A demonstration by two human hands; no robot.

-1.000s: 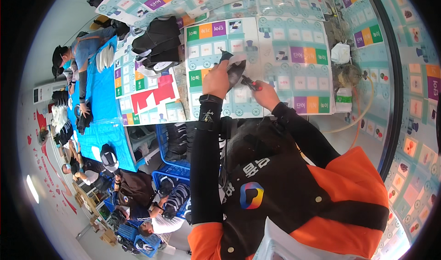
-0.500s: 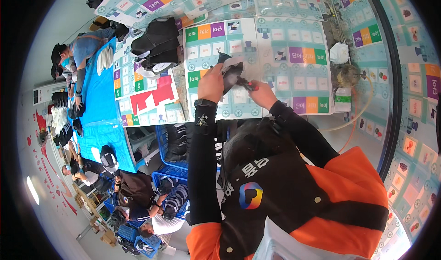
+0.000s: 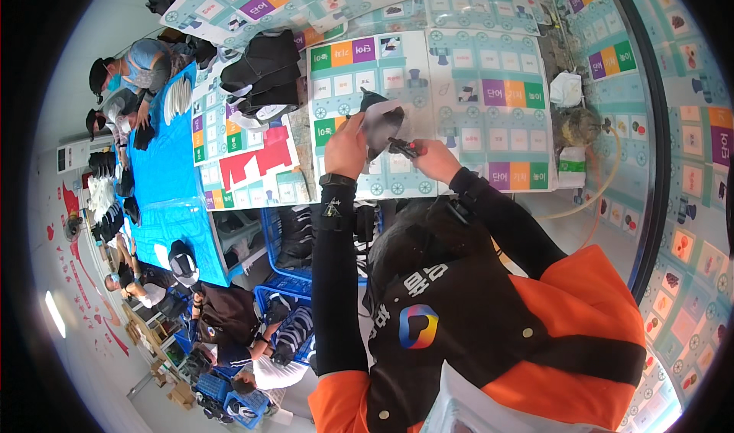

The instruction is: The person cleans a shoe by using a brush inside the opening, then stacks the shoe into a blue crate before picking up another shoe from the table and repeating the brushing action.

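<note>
My left hand is closed on the left edge of a black and grey shoe upper, keeping it raised over the sheet-covered table. A pale, see-through layer shows on part of the upper. In my right hand is a small dark hand tool with a red part, perhaps snips. Its tip lies against or just in front of the upper's lower right side; contact cannot be made out. To the left, a pile of black shoe uppers rests on the table.
Printed teal-and-white sheets cover my table. Red cut pieces lie on its left part, beside a blue-covered table. Blue crates hold shoes below. A hose curves at the right. Several co-workers sit or stand at the left.
My left hand has shifted slightly left and its grip on the upper has changed a little. The tool has tilted slightly. At the far left, co-workers have moved their arms.
</note>
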